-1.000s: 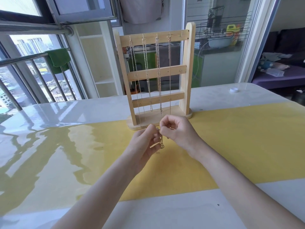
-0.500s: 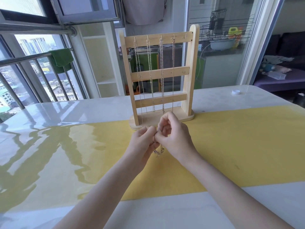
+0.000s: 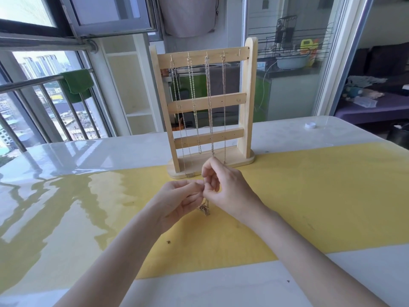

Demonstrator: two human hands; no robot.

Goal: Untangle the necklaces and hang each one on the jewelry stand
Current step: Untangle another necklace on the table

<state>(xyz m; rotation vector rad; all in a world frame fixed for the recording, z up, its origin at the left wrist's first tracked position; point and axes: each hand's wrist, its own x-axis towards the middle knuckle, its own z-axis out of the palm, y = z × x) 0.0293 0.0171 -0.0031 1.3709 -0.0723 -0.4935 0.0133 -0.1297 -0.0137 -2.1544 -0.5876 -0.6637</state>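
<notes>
A pale wooden jewelry stand (image 3: 247,100) stands upright at the yellow strip's far edge, with three crossbars and small hooks along the top one. Four thin chain necklaces (image 3: 209,103) hang straight down from those hooks. One more necklace (image 3: 204,209) — a small bunched chain — dangles between the fingertips just before the stand's base.

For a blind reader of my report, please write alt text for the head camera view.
Two hands, left hand and right hand, pinch a tangled gold necklace above a yellow table mat. Behind them stands a wooden jewelry stand with four chains hanging from its top bar.
</notes>
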